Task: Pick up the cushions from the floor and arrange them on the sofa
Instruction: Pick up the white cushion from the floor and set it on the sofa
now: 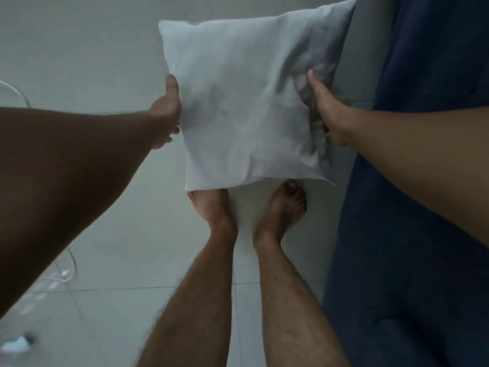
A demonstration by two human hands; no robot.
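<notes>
Between both hands, white square cushion [246, 102], creased

- No readable text, label, brand, number or sign anywhere in the frame.
- The white cushion [246, 102] at upper centre shows plain fabric, no print or tag.
- The small white and blue thing [17, 343] at lower left is too blurred to tell whether it carries any writing.
</notes>
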